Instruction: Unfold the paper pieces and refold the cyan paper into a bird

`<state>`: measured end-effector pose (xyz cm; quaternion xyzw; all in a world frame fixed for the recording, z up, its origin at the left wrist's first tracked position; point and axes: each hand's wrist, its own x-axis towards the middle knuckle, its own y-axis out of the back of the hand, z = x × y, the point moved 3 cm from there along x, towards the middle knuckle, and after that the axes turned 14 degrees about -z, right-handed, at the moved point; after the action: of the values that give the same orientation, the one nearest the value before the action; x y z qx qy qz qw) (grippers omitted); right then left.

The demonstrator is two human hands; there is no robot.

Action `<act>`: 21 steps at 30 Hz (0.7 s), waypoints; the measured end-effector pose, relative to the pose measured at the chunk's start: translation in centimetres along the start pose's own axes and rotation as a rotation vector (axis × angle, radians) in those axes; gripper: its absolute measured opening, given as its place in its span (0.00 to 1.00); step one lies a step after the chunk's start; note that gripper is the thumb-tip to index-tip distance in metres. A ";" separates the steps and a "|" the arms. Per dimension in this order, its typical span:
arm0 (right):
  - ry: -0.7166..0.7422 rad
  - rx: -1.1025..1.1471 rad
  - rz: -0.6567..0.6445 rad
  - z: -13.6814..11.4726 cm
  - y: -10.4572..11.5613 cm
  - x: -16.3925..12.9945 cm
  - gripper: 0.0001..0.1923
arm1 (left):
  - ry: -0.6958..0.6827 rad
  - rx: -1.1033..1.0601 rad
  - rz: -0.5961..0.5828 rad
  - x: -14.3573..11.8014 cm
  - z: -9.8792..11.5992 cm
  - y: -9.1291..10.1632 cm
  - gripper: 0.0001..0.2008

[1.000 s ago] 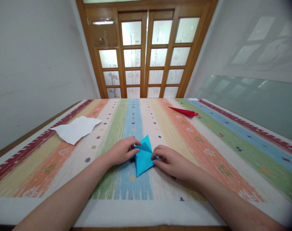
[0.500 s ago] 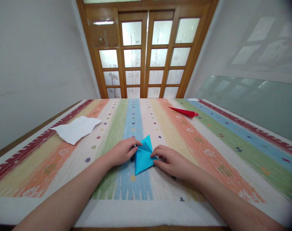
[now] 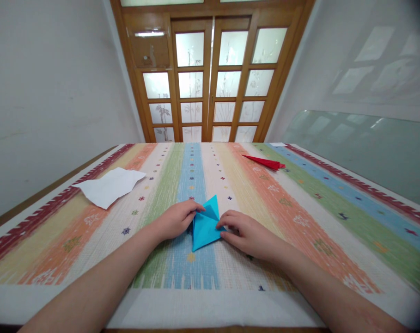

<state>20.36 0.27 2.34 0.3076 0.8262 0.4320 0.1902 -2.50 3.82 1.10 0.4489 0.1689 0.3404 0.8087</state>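
At lower centre of the frame, the left hand (image 3: 177, 220) and right hand (image 3: 246, 233) press their fingertips on either side of a folded, pointed blue paper shape (image 3: 204, 226) lying on the striped woven tablecloth (image 3: 300, 208). Farther left lies a crumpled white paper sheet (image 3: 109, 186); upper right of centre, a folded red paper piece (image 3: 266, 161).

White paper sheet (image 3: 109, 186), red folded paper (image 3: 265, 161) on striped tablecloth (image 3: 300, 208); wooden glass-paned doors (image 3: 210, 83) behind.
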 end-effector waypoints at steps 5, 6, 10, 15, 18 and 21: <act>0.000 -0.004 0.000 0.1 -0.1 0.0 0.08 | 0.006 -0.008 -0.011 0.0 0.1 -0.2 0.16; 0.000 -0.002 0.001 0.1 -0.2 0.0 0.08 | 0.005 -0.002 -0.012 -0.1 0.1 -0.2 0.17; -0.003 -0.001 0.007 0.1 -0.1 0.0 0.08 | -0.027 0.041 -0.008 -0.2 0.1 -0.1 0.23; 0.000 -0.014 -0.002 0.1 -0.2 0.0 0.08 | -0.073 0.097 -0.019 -0.2 0.1 0.3 0.19; -0.002 -0.006 0.002 0.0 -0.2 0.0 0.08 | -0.064 0.121 -0.045 -0.3 0.2 0.5 0.16; -0.002 0.005 0.011 -0.2 -0.1 0.1 0.07 | -0.038 0.144 -0.074 -0.3 0.0 0.5 0.12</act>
<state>20.19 0.20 2.39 0.3132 0.8253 0.4307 0.1879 -2.88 3.79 1.56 0.5059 0.1939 0.2885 0.7894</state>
